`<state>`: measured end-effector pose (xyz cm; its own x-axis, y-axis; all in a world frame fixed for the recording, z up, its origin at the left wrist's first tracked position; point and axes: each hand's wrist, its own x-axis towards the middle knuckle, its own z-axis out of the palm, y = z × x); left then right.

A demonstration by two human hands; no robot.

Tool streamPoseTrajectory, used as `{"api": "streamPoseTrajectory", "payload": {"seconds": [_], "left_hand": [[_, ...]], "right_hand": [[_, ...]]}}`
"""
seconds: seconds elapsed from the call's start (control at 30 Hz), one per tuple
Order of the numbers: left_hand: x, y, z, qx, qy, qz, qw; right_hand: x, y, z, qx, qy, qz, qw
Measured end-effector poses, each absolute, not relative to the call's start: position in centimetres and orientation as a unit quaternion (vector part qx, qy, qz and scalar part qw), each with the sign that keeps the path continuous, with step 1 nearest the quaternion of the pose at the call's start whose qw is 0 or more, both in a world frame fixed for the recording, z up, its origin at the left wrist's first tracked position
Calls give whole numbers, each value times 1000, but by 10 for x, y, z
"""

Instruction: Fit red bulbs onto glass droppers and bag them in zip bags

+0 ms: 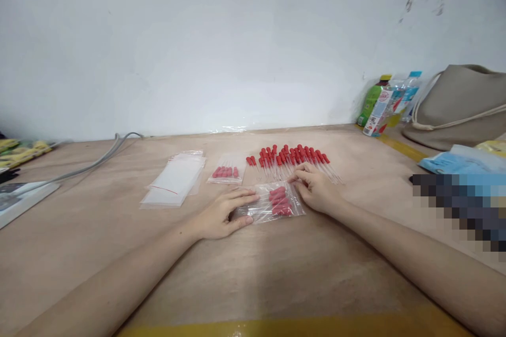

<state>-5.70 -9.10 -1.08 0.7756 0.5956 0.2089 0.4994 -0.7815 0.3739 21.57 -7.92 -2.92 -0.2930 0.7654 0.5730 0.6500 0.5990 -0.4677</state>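
A clear zip-lock bag point(262, 215) lies flat in front of me, with several red-bulbed glass droppers point(280, 201) inside, their bulbs toward the right. My left hand point(227, 211) rests on the bag's left end, thumb and fingers spread apart and pressing it down. At the bag's upper right edge, my right hand point(312, 188) has its thumb and fingers closed on the plastic. Just behind is a pile of loose droppers point(294, 157), red bulbs away from me. A second bag point(226, 168) of droppers sits behind my left hand.
Flat zip bags point(174, 176) are stacked at left, beyond them a grey cable point(103, 158). Bottles point(371, 100), a carton point(378, 111), a drawstring bag point(458, 105) and blue packaging point(454, 160) stand or lie at right. A wall point(190, 52) closes the table's back.
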Motion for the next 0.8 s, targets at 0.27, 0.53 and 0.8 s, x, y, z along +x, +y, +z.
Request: {"api": "streamPoseTrajectory", "payload": {"seconds": [0.27,0.53,0.8], "left_hand": [[-58,-90,-13,930,292,161,151],[-58,-91,-8,934,275,162,158],[-60,-91,-8,933,281,155,164]], "right_hand": [[224,-75,-30,-444,-815,112,354],[222,-84,-13,-454,-827,69,323],[215,-91,-8,-554,-797,49,236]]}}
